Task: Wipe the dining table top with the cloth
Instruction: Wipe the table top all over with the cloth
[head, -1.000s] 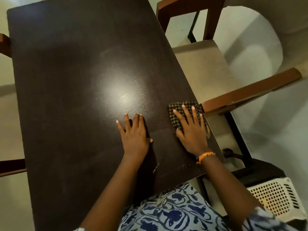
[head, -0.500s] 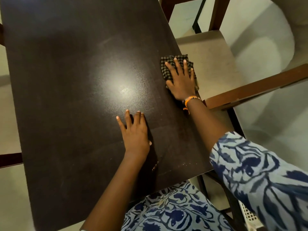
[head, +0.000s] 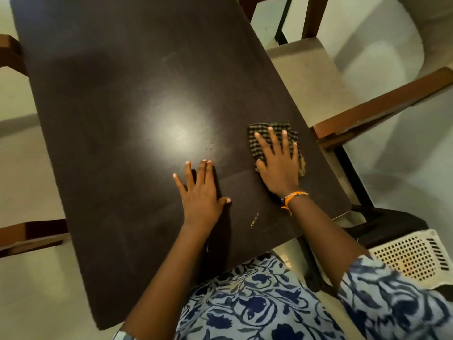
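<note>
— So where is the checked cloth (head: 270, 133)?

— On the dark dining table top (head: 127, 99), close to its right edge, toward the near right corner. The right hand (head: 278, 165) lies flat on it, fingers straight and spread, pressing it down; an orange wristband (head: 293, 196) circles that wrist.

— And the left hand (head: 199, 190)?

— Flat on the bare top, just beside the right one, fingers straight, holding nothing. A small pale scratch (head: 254, 220) shows near the near edge.

— Around the table?

— A wooden chair (head: 318, 77) stands against the right edge, and a white perforated basket (head: 411, 256) sits on the floor beyond the near right corner.
</note>
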Demonstrator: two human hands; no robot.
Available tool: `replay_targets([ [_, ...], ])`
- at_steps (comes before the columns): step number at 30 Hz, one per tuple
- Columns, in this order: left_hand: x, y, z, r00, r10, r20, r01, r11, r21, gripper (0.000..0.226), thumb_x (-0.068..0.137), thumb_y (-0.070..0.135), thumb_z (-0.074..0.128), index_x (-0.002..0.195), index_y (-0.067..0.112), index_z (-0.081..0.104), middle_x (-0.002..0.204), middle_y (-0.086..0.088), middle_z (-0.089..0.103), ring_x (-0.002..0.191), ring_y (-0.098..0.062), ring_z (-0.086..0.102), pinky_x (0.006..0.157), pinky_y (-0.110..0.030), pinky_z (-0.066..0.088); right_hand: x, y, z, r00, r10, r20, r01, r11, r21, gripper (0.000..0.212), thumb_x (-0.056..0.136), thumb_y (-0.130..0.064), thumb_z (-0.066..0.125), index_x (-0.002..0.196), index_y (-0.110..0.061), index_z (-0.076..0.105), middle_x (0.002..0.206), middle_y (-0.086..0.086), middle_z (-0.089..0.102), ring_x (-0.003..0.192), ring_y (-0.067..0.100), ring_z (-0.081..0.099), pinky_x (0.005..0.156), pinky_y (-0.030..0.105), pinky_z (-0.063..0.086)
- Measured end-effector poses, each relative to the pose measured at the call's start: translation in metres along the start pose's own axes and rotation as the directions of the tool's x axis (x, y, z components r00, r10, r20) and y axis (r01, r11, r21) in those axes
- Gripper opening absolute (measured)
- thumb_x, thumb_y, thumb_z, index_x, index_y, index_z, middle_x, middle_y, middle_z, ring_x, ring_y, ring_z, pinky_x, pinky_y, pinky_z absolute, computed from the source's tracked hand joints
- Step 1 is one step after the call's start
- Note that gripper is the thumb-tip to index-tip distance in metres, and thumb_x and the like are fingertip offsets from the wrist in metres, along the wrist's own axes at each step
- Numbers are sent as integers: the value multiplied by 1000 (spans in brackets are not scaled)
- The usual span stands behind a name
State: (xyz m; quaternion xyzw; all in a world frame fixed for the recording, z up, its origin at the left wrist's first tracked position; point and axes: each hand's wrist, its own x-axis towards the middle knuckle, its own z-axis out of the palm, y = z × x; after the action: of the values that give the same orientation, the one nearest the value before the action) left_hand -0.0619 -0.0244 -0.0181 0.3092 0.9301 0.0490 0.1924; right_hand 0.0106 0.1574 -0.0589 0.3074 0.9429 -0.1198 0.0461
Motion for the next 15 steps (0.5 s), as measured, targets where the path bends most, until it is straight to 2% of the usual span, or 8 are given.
replay_targets([
  [4,-20,-39,-4,998,-64,-4,64,998,-15,101,78,44,66,148,12,2,158,-4,4,144,-33,-14,108,-57,-15,-14,-94,19,972,-225,65,226,974,-10,68,86,-36,46,147,-38,17,160,0,12,147,30,5,116,52,7],
  [8,-36,-70,-6,969,-245,20,246,969,-30,101,77,36,67,148,7,1,157,-9,5,143,-34,-14,110,-60,-10,-38,-162,39,847,-503,170,507,862,23,63,90,-38,41,148,-35,16,160,0,7,147,30,-1,116,52,-1],
  [12,-49,-79,-6,960,-272,71,274,961,-24,112,71,35,74,148,9,-2,158,-8,1,143,-35,-17,109,-60,-11,-30,-145,34,759,-619,202,637,771,-29,67,86,-39,43,147,-38,15,160,-3,7,147,26,-1,116,50,0],
  [13,-51,-78,-6,963,-258,76,260,965,-22,112,71,36,74,148,9,-3,158,-8,0,142,-35,-18,109,-60,-12,-26,-133,30,754,-626,199,645,763,-46,68,85,-40,43,147,-39,15,160,-4,8,148,26,0,116,50,1],
  [15,-51,-75,-4,972,-221,79,224,974,-24,111,73,37,72,147,9,-5,158,-9,-3,141,-36,-21,107,-60,-15,-16,-104,21,794,-584,169,600,798,-54,69,84,-40,45,147,-41,16,160,-5,10,147,25,3,116,51,3],
])
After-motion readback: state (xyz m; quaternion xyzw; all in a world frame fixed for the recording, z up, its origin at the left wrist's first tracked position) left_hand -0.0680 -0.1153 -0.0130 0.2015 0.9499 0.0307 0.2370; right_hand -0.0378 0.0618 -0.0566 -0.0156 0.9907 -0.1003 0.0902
